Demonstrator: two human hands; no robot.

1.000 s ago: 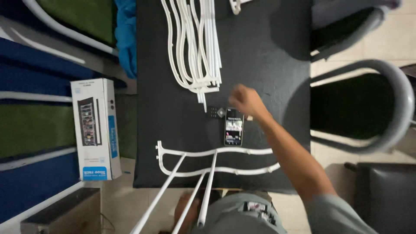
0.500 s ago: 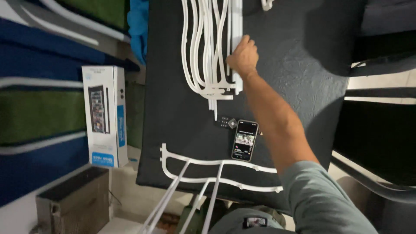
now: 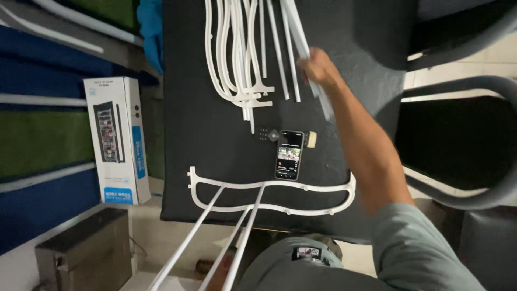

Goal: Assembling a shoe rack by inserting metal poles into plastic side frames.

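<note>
My right hand (image 3: 319, 68) reaches over the black table (image 3: 194, 140) and is closed around a white rod (image 3: 325, 105) that it lifts at a slant from the pile. Several more white rods (image 3: 280, 59) and curved white frame pieces (image 3: 231, 59) lie at the table's far side. A curved white frame (image 3: 272, 196) with three rods (image 3: 237, 242) plugged into it lies at the near edge, the rods sticking out toward me. A phone (image 3: 289, 154) with a lit screen lies mid-table. My left hand is out of sight.
A white and blue product box (image 3: 116, 140) stands left of the table, with a dark metal box (image 3: 83, 248) below it. Small dark connectors (image 3: 265, 134) lie beside the phone. Grey-framed chairs (image 3: 474, 145) stand on the right. A blue cloth (image 3: 151, 32) hangs at top left.
My right hand went from beside the phone up to the pile of white parts, then shifted right and closed on one rod, which now tilts away from the pile.
</note>
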